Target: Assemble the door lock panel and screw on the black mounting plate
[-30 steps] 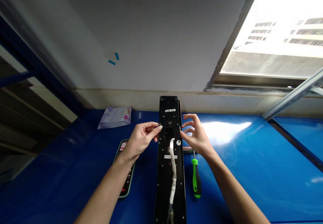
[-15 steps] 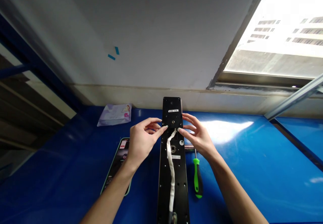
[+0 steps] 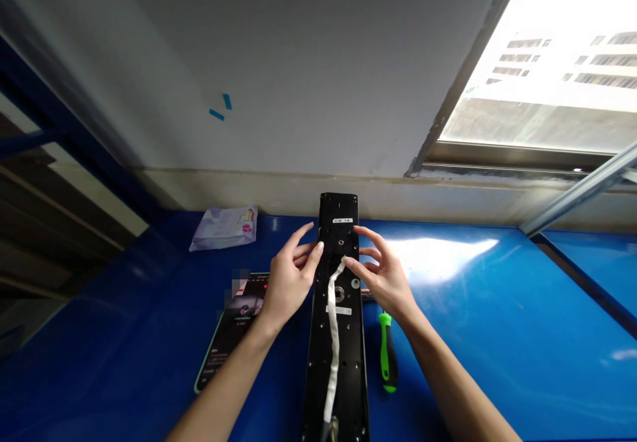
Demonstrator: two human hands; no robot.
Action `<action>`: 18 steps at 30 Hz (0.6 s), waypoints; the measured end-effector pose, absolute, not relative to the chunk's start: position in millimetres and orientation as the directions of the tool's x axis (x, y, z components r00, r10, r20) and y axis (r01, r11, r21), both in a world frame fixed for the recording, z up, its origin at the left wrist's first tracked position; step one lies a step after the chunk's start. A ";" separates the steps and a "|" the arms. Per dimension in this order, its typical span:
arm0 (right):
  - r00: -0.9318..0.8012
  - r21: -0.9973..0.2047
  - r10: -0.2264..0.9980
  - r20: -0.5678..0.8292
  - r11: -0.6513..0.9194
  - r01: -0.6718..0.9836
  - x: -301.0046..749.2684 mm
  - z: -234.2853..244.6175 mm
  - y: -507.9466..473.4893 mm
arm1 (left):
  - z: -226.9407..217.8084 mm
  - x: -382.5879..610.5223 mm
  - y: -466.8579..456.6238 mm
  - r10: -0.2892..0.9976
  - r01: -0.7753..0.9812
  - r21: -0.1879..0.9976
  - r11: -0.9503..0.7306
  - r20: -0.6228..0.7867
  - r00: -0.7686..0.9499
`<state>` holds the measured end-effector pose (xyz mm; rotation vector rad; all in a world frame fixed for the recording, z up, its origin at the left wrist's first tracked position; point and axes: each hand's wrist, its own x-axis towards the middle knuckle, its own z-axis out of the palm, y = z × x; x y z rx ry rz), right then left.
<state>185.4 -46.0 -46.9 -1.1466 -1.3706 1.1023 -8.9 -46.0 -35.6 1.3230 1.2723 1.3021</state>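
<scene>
The left hand point(image 3: 287, 281), fingers parted, and the right hand point(image 3: 391, 279), fingers spread, thumb at the far end of the white cable point(image 3: 334, 336), flanked the central black housing point(image 3: 347, 375). Far left lay a lavender packet point(image 3: 221, 228), contents hidden.

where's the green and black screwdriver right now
In the head view, the green-and-black screwdriver lies on the blue table, right of the long black rectangular panel and below the right hand in the picture.

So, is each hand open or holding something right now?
Left hand: open, holding nothing visible, thumb at the left edge of the black unit.
Right hand: open, thumb at the upper end of the white cable; whether it presses cannot be told.
</scene>
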 end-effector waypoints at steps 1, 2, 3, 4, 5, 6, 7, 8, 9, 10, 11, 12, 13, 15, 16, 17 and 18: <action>-0.048 -0.985 0.989 0.142 0.146 0.094 184.1 -47.4 -45.5 | -36.8 -8.9 -46.2 0.991 0.085 0.991 -0.105 0.111 -0.074; -0.040 -0.982 0.987 0.155 0.158 0.107 183.2 -48.1 -44.8 | -38.2 -9.0 -46.3 0.991 0.078 0.992 -0.099 0.106 -0.080; -0.033 -0.978 0.985 0.170 0.172 0.121 182.6 -48.7 -44.1 | -39.7 -9.1 -46.4 0.992 0.066 0.994 -0.092 0.097 -0.081; -0.026 -0.972 0.982 0.186 0.188 0.138 182.4 -49.3 -43.5 | -41.1 -9.1 -46.6 0.994 0.047 0.996 -0.080 0.083 -0.073; -0.021 -0.965 0.978 0.205 0.206 0.160 182.6 -49.6 -43.2 | -42.4 -9.1 -47.0 0.996 0.019 0.998 -0.063 0.064 -0.055; -0.019 -0.956 0.973 0.228 0.228 0.186 183.0 -49.6 -43.1 | -43.5 -9.0 -47.6 0.999 -0.014 0.999 -0.042 0.041 -0.028; -0.020 -0.942 0.966 0.258 0.256 0.217 183.6 -49.3 -43.3 | -44.2 -8.8 -48.5 1.000 -0.049 0.999 -0.020 0.020 0.006; -0.025 -0.923 0.955 0.295 0.291 0.252 184.4 -48.4 -43.7 | -44.7 -8.7 -49.6 0.999 -0.082 0.997 -0.001 0.004 0.036; -0.035 -0.898 0.941 0.337 0.333 0.288 185.3 -47.3 -44.0 | -45.0 -8.5 -50.8 0.998 -0.111 0.994 0.011 -0.005 0.057; -0.051 -0.868 0.923 0.382 0.378 0.323 186.2 -45.8 -44.1 | -45.4 -8.3 -52.0 0.998 -0.133 0.991 0.017 -0.008 0.070; -0.074 -0.835 0.902 0.426 0.423 0.353 187.0 -44.2 -43.7 | -45.9 -8.0 -53.1 0.997 -0.151 0.988 0.017 -0.005 0.077; -0.100 -0.800 0.880 0.465 0.466 0.377 187.6 -42.6 -42.7 | -46.6 -7.7 -53.9 0.997 -0.165 0.986 0.013 0.000 0.080; -0.128 -0.768 0.859 0.496 0.503 0.397 188.1 -41.2 -40.9 | -47.5 -7.3 -54.5 0.997 -0.178 0.984 0.008 0.007 0.083; -0.175 -0.710 0.820 0.545 0.563 0.423 188.1 -38.8 -35.4 | -49.8 -6.6 -54.9 0.995 -0.199 0.980 -0.005 0.024 0.092; -0.191 -0.685 0.803 0.565 0.585 0.435 187.8 -37.9 -31.9 | -50.9 -6.3 -54.8 0.995 -0.208 0.978 -0.012 0.032 0.094; -0.204 -0.661 0.788 0.582 0.604 0.446 187.2 -37.1 -28.2 | -51.8 -6.1 -54.8 0.995 -0.215 0.977 -0.018 0.039 0.095; -0.214 -0.640 0.774 0.596 0.619 0.456 186.4 -36.3 -24.6 | -52.3 -6.2 -54.7 0.995 -0.217 0.976 -0.022 0.043 0.095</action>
